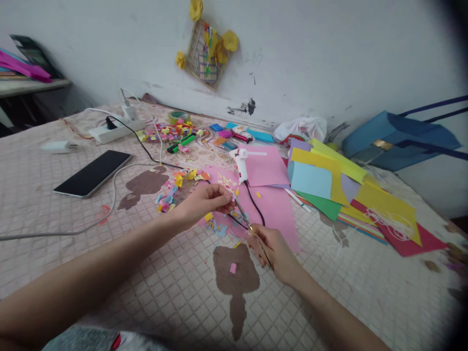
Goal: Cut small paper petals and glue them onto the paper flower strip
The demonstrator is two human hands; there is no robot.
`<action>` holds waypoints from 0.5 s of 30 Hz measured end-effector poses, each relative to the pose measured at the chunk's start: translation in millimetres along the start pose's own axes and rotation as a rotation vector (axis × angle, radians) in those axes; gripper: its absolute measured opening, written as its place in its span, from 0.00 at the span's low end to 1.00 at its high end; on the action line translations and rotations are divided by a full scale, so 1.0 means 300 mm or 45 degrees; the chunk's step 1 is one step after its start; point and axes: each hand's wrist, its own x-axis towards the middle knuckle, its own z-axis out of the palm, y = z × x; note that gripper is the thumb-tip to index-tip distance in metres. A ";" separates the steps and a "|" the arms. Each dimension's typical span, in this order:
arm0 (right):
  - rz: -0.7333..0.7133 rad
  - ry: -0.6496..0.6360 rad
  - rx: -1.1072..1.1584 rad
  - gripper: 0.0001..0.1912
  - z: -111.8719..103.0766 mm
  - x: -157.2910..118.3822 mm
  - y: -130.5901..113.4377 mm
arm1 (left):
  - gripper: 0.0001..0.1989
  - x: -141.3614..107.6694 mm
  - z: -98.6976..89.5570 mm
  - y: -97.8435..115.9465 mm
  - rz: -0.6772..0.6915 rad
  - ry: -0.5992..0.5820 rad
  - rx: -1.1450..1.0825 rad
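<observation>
In my right hand [270,246] is a pair of scissors [242,212], seen nearly edge-on, with the blades pointing up and left. The blade tips reach the fingertips of my left hand [214,199], whose thumb and fingers are pinched together. Whatever is in that pinch is too small to make out. Beneath both hands lies a pink paper sheet [283,214] with small paper scraps [219,228] on it. A white glue gun [240,163] rests just beyond my left hand, its black cord [258,207] running down between the hands. One pink scrap [233,268] sits nearer me.
To the right are stacked coloured papers [318,180], white string [389,222] and a blue bag [397,139]. On the left lie a dark phone [93,173], a power strip [115,130] and a white cable [114,195]. Paper cutouts [175,131] and a tape roll [179,117] lie behind.
</observation>
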 end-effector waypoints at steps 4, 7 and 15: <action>-0.006 -0.005 0.000 0.21 -0.001 0.000 0.000 | 0.07 0.002 -0.003 -0.002 0.006 -0.006 0.003; 0.001 -0.010 0.007 0.22 -0.002 -0.001 -0.001 | 0.07 0.003 -0.004 -0.004 0.009 -0.004 0.004; 0.033 -0.026 0.015 0.21 -0.003 -0.003 -0.006 | 0.07 0.000 0.001 0.005 0.000 0.021 0.021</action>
